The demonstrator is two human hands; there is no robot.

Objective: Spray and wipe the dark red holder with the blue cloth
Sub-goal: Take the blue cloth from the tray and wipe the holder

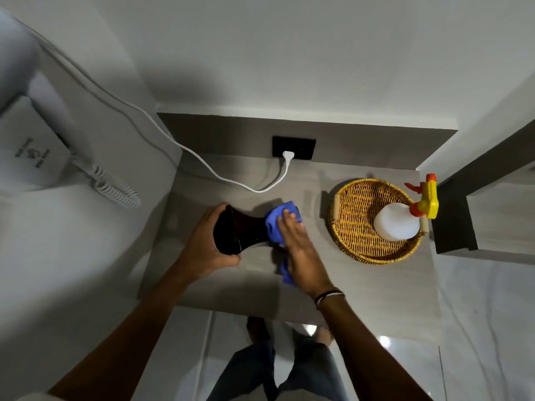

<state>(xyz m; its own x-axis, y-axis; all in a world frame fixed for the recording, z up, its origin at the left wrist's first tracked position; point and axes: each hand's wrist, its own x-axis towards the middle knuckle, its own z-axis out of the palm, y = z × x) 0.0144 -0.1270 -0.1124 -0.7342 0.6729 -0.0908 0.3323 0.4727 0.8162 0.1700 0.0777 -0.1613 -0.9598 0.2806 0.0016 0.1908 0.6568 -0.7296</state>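
The dark red holder (243, 231) lies on its side above the grey counter, wide end to the left. My left hand (207, 244) grips that wide end. The blue cloth (275, 227) is wrapped around the holder's narrow right end, with a tail hanging down toward the counter's front. My right hand (298, 244) presses the cloth against the holder, fingers laid over it. The spray bottle (398, 219), white with a yellow and orange trigger head, stands in the wicker basket to the right, apart from both hands.
The round wicker basket (351, 224) sits at the counter's right. A white cable (202, 163) runs across the back to a plug in a black socket (293, 147). A wall-mounted hair dryer (34, 134) with a coiled cord hangs at left. A dark block (454, 224) stands at far right.
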